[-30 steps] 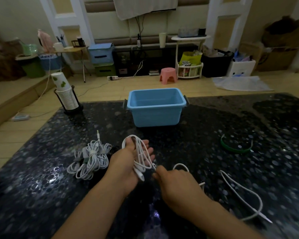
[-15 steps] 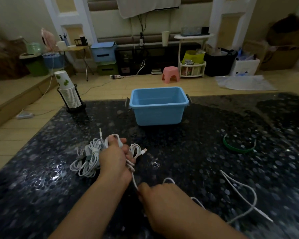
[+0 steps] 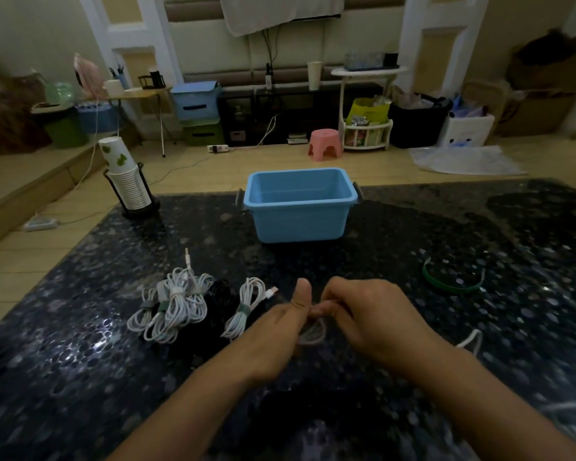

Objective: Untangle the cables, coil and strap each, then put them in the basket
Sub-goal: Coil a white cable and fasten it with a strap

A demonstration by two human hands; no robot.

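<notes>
- since a second ago: coil the left hand point(image 3: 276, 331) held now lies strapped point(image 3: 245, 307) at centre-left of the worktop point(image 3: 80, 377), beside the strapped bundle point(image 3: 172, 304).
- both hands now meet at frame centre; right hand point(image 3: 366, 314) pinches a white cable loop point(image 3: 311, 334), left hand curled on it, thumb up.
- means next cable started.
- blue basket point(image 3: 298, 207), upper centre, holds no cables yet.
- green strap point(image 3: 451, 282) at right, unused.

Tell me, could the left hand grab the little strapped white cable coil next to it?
Probably yes: the small strapped white cable coil lies uncovered beside the left hand, but that hand's grip already holds a thin cable loop.
</notes>
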